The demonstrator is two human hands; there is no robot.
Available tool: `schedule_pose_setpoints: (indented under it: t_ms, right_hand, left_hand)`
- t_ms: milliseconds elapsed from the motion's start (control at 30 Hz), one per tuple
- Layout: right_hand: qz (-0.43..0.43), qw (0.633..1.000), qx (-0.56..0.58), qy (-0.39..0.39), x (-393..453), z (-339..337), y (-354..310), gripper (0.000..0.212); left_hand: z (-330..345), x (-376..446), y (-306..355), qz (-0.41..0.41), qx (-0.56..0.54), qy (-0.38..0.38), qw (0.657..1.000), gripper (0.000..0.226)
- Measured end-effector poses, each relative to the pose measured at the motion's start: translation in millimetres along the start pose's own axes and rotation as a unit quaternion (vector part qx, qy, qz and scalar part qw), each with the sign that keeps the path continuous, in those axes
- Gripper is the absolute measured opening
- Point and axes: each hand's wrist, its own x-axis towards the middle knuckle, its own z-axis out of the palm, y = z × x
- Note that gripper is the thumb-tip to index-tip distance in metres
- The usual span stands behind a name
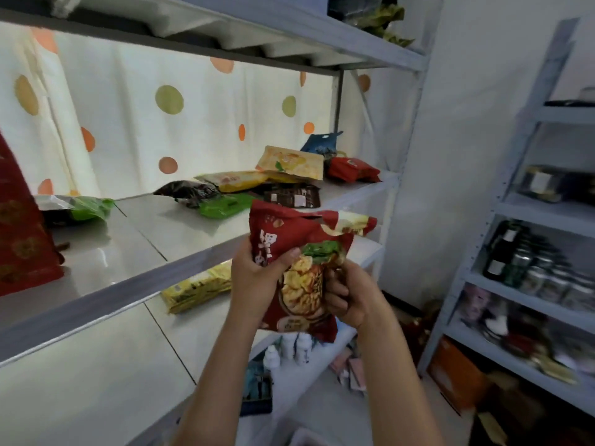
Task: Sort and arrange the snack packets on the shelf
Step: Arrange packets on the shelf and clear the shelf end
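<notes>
Packet [306, 272] first: you hold a red snack bag upright in front of the shelf [135, 278], its long axis running top to bottom, tilted a little with the top seal leaning right. Your left hand [257, 278] wraps the left edge, thumb curled across the printed front; your right hand [347, 297] grips the right edge lower down, fingers curled into the bag's side. So both hands are closed round the one bag, and it hangs clear of the shelf board, just outside its front lip. The shelf surface lies up and to the left of your hands, and the loose pile lies beyond the bag toward the back right: a yellow packet [289, 162], a flat yellow one [235, 180], a green one [225, 206], a dark brown one [293, 196], a black one [190, 191] and a small red one [352, 170]. Another green packet [87, 207] lies far left, beside a big red bag [22, 226] at the frame edge. My guess is that the move ahead is forward and up over the lip; your left hand sits nearer the open stretch of board, so it would likely lead while the right lets go
</notes>
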Motion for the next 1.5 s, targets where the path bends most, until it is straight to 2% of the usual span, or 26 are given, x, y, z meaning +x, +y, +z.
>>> schedule_pose_setpoints:
  t_ms: [100, 200, 267, 333, 433, 567, 800, 900, 1000, 1067, 1133, 1267, 1400, 1500]
  right_hand:
    - [-0.023, 0.987, -0.082, 0.137, -11, -22, 28, 0.053]
    - [-0.046, 0.933, -0.204, 0.293, -18, -50, 53, 0.036]
    - [-0.119, 0.911, -0.237, 0.316, -22, -60, 64, 0.035]
    - [-0.136, 0.92, -0.234, 0.284, -27, -61, 69, 0.031]
    - [-0.07, 0.961, -0.163, 0.212, -28, -58, 78, 0.03]
    - [-0.083, 0.959, -0.218, 0.164, -26, -60, 93, 0.023]
    - [-0.149, 0.961, -0.155, 0.175, -22, -61, 100, 0.017]
    - [-0.142, 0.968, -0.084, 0.188, -21, -64, 101, 0.018]
    - [-0.133, 0.975, -0.033, 0.174, -21, -70, 99, 0.022]
    - [-0.137, 0.978, -0.006, 0.158, -21, -73, 98, 0.02]
    - [-0.14, 0.979, 0.011, 0.149, -21, -74, 99, 0.019]
    - [-0.137, 0.981, 0.006, 0.138, -20, -73, 99, 0.023]
    - [-0.098, 0.985, -0.07, 0.125, -21, -73, 95, 0.026]
    - [-0.05, 0.982, -0.141, 0.111, -24, -76, 98, 0.044]
  left_hand:
    - [7, -23, -22, -0.051, -0.03, 0.008, 0.998, 0.035]
    - [10, -46, -52, -0.12, -0.058, 0.005, 0.991, 0.028]
    - [10, -59, -69, -0.158, -0.063, 0.009, 0.985, 0.026]
    - [10, -69, -80, -0.191, -0.079, 0.016, 0.978, 0.025]
    - [11, -76, -87, -0.227, -0.094, 0.027, 0.969, 0.026]
    - [11, -78, -89, -0.231, -0.083, 0.034, 0.969, 0.026]
    - [9, -75, -89, -0.278, -0.065, 0.001, 0.958, 0.038]
    - [9, -74, -90, -0.288, -0.032, -0.019, 0.957, 0.047]
    - [-1, -74, -91, -0.321, -0.016, -0.117, 0.94, 0.058]
    - [-7, -77, -90, -0.34, -0.027, -0.213, 0.916, 0.056]
    - [-7, -82, -89, -0.344, -0.034, -0.266, 0.9, 0.052]
    - [-2, -87, -96, -0.35, -0.033, -0.205, 0.913, 0.052]
    - [0, -93, -101, -0.344, -0.062, -0.154, 0.924, 0.043]
    - [1, -97, -105, -0.333, -0.062, -0.149, 0.929, 0.042]
